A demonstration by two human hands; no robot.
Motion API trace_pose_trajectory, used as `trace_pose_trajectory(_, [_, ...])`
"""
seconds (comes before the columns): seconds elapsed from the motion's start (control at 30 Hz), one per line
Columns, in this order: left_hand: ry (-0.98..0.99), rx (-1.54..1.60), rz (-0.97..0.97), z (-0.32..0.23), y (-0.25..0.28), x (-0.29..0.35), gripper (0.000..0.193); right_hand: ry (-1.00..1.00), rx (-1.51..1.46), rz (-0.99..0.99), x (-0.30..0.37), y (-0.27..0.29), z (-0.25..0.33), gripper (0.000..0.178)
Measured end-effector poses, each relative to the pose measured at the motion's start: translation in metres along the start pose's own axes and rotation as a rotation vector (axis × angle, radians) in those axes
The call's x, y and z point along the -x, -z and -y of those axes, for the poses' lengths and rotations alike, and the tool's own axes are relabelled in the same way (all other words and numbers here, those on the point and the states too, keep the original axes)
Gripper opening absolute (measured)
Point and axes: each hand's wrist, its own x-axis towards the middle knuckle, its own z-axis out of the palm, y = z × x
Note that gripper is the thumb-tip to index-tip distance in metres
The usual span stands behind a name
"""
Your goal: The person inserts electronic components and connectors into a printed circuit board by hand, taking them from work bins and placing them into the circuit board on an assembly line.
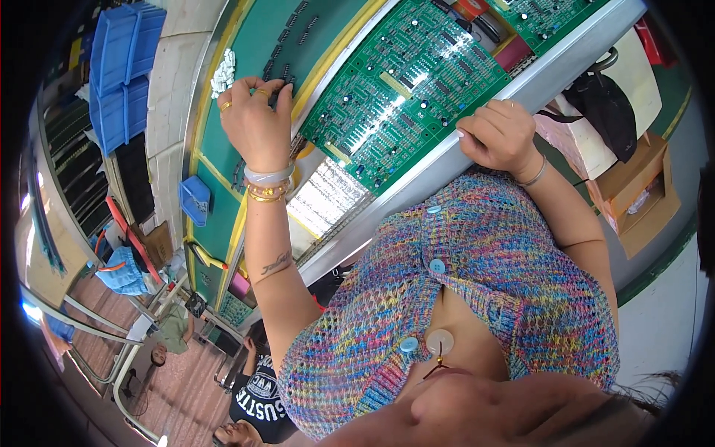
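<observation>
My left hand reaches over the green bench mat, fingers curled and thumb close to the index finger. It pinches at a black IC chip at the end of a row; the fingers partly cover the chip. More black chips lie in lines beyond it, and a pile of small white connectors sits beside the fingertips. My right hand is closed in a loose fist on the metal rail, at the near edge of a green circuit board. What its palm holds, if anything, is hidden.
Another circuit board lies farther right along the rail. A small blue bin stands on the mat, and larger blue bins are at far left. At right are a black bag and a cardboard box. Other people sit at lower left.
</observation>
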Motion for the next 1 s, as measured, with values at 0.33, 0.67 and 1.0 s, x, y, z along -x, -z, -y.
trace_pose_trajectory(0.33, [-0.564, 0.189, -0.047, -0.013, 0.023, 0.015, 0.024, -0.013, -0.011, -0.008, 0.002, -0.001, -0.001, 0.009])
trace_pose_trajectory(0.67, [-0.871, 0.297, 0.134, -0.025, 0.013, 0.050, 0.028, 0.002, 0.009, 0.007, 0.000, 0.000, 0.000, 0.010])
trace_pose_trajectory(1.0, [-0.919, 0.277, 0.140, -0.026, 0.009, 0.049, 0.026, 0.003, 0.010, 0.000, 0.002, 0.000, 0.000, 0.011])
